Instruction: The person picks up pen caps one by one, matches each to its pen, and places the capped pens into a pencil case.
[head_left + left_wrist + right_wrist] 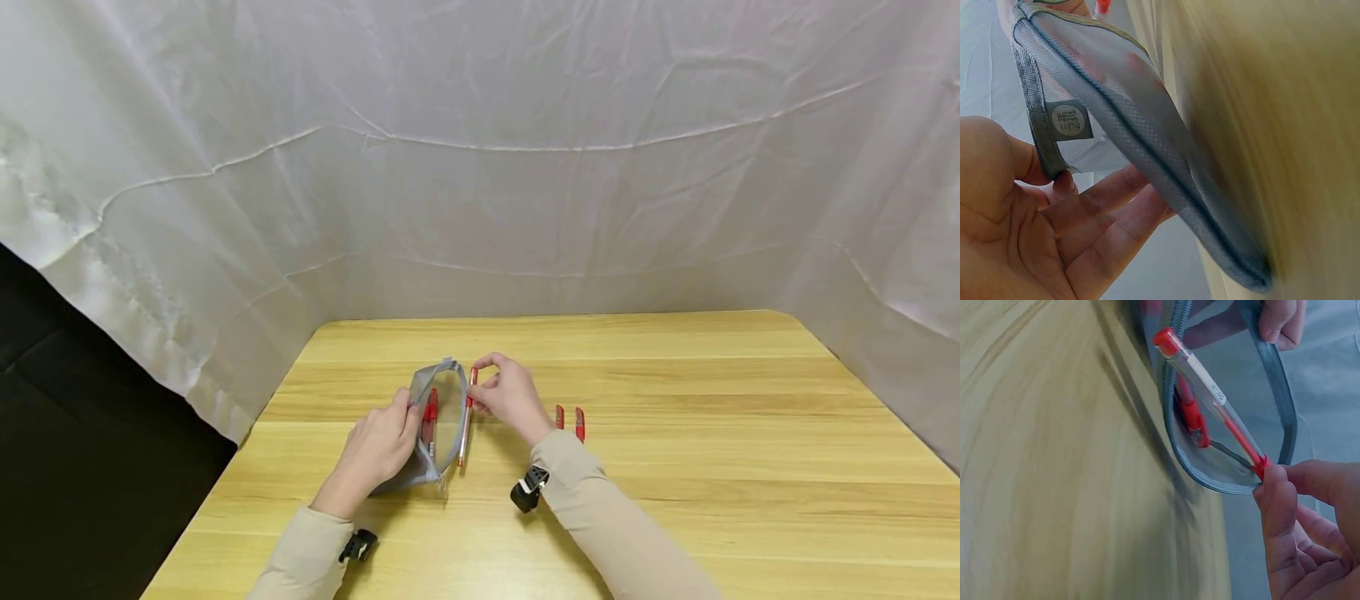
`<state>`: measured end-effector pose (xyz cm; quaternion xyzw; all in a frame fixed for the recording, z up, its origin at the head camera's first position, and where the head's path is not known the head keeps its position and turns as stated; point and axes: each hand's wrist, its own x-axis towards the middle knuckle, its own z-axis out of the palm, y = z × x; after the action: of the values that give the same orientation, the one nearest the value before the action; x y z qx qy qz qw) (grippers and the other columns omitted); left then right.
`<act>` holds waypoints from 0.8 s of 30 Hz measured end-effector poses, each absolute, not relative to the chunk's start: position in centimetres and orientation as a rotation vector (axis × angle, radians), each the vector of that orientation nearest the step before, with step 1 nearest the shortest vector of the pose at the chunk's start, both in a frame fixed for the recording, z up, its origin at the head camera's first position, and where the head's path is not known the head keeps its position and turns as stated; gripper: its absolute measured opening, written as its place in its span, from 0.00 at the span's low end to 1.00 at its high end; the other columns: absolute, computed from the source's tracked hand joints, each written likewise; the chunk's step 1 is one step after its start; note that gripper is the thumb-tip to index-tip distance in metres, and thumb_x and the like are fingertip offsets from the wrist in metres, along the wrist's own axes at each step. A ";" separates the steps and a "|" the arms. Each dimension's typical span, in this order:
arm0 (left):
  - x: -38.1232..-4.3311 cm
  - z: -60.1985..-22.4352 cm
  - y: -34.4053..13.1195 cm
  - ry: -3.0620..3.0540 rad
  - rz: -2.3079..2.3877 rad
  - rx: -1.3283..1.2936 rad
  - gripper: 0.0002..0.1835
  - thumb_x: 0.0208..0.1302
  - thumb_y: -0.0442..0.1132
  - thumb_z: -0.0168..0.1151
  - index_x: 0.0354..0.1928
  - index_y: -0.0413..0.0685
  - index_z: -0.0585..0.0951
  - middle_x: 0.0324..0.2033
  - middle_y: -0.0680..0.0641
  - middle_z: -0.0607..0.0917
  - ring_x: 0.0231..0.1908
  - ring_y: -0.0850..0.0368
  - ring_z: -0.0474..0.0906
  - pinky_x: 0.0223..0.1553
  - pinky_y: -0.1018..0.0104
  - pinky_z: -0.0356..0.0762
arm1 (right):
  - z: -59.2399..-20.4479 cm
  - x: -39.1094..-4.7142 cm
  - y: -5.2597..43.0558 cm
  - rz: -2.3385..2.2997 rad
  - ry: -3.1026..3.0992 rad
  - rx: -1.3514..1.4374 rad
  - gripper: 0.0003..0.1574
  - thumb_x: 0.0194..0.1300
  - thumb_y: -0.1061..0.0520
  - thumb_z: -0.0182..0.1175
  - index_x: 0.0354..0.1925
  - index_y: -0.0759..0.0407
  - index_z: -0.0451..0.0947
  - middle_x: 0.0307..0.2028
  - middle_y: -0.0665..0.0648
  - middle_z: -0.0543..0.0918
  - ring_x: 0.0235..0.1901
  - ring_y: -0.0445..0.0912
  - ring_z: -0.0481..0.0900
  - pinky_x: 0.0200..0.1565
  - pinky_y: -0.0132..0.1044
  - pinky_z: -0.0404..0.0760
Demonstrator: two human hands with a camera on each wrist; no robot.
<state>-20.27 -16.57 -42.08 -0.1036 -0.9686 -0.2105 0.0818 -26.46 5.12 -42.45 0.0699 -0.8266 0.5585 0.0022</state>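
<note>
A grey mesh zip pouch [397,481] is held by my left hand [384,442], thumb and fingers pinching its edge so the mouth gapes toward the right. In the left wrist view the pouch [1110,106] shows a small label near the thumb. Inside lies a red-capped pen [430,417], also visible through the opening in the right wrist view. My right hand [513,397] pinches another red gel pen [1216,394] by its capped end. That pen slants across the pouch mouth; whether its tip is inside I cannot tell.
Two more red-capped pens [580,423] lie on the wooden table [712,467], partly hidden behind the right forearm. A pale curtain [525,208] hangs along the table's back and sides. Black wrist cameras [527,490] sit on both sleeves.
</note>
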 end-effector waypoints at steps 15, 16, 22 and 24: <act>-20.3 -42.0 -16.5 -2.898 -0.642 -0.308 0.10 0.85 0.43 0.47 0.40 0.50 0.69 0.19 0.50 0.67 0.17 0.54 0.66 0.18 0.62 0.60 | -42.1 -26.9 4.0 1.843 -2.470 0.105 0.24 0.69 0.64 0.72 0.60 0.59 0.77 0.32 0.61 0.90 0.33 0.64 0.92 0.37 0.52 0.91; -20.3 -42.0 -16.5 -2.898 -0.646 -0.306 0.10 0.85 0.43 0.47 0.40 0.50 0.69 0.19 0.50 0.67 0.17 0.54 0.66 0.18 0.62 0.60 | -42.0 -26.9 3.9 1.836 -2.467 0.109 0.24 0.69 0.64 0.72 0.60 0.59 0.77 0.32 0.61 0.90 0.34 0.64 0.92 0.38 0.53 0.91; -20.3 -42.0 -16.6 -2.910 -0.645 -0.286 0.09 0.85 0.44 0.46 0.42 0.49 0.70 0.19 0.50 0.68 0.17 0.53 0.67 0.18 0.61 0.61 | -42.2 -26.8 3.2 1.798 -2.507 0.119 0.24 0.69 0.64 0.72 0.59 0.60 0.75 0.35 0.62 0.90 0.30 0.58 0.92 0.36 0.50 0.91; -20.4 -42.0 -16.6 -2.912 -0.642 -0.284 0.09 0.85 0.44 0.46 0.42 0.49 0.70 0.19 0.49 0.68 0.17 0.53 0.67 0.18 0.61 0.61 | -42.5 -26.8 2.9 1.804 -2.517 0.114 0.23 0.69 0.64 0.72 0.58 0.60 0.75 0.35 0.62 0.90 0.29 0.56 0.91 0.35 0.48 0.91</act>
<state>-20.36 -16.55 -41.99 -0.0946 -0.9695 -0.2138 0.0731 -26.82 2.91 -42.48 0.0369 -0.8121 0.5819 0.0215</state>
